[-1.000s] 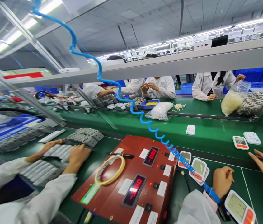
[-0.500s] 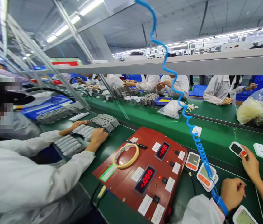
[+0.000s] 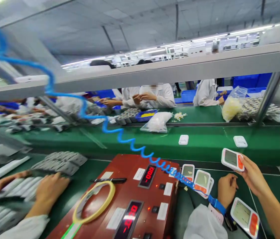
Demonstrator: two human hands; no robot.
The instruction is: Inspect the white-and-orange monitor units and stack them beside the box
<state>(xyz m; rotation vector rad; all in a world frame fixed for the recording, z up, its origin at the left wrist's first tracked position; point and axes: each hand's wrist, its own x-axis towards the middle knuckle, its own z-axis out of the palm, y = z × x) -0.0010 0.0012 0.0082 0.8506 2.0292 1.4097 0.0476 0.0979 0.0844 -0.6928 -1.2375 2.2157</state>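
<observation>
Head view, right hand (image 3: pixel 252 174): it holds a white device with a screen (image 3: pixel 232 159) above the near edge of the green belt (image 3: pixel 154 144). The fingers are closed on the right end of this device, where an orange button is. The thumb is not clear to see.
Head view, right arm: it is bare and comes from the bottom right corner, going up and to the left. The wrist is almost straight.
Head view, left hand (image 3: pixel 226 191): the fingers are curled together in a loose fist. I cannot tell if something is inside. It rests just beside a small pile of similar devices (image 3: pixel 201 181) on the table (image 3: pixel 276 186).
Head view, left arm: it has a white sleeve and a blue wrist strap (image 3: pixel 216 204). A blue coiled cord (image 3: pixel 130 144) goes from the strap up to the left, across the picture.
Head view, near the left hand: one more device (image 3: pixel 244 217) lies flat on the table, just right of the wrist, with its screen up.
Head view, middle: a red box with number displays (image 3: pixel 130 199) stands left of the pile. A ring of yellow tape (image 3: pixel 93 205) and a black pen (image 3: pixel 108 180) lie on top of it.
Head view, belt: two small white pieces (image 3: pixel 240 141) lie on it, well apart.
Head view, left side: a co-worker's hands (image 3: pixel 49 191) touch rows of grey parts (image 3: pixel 57 162).
Head view, far side: persons in white coats work at another table, with a clear bag (image 3: pixel 157 122) near them.
</observation>
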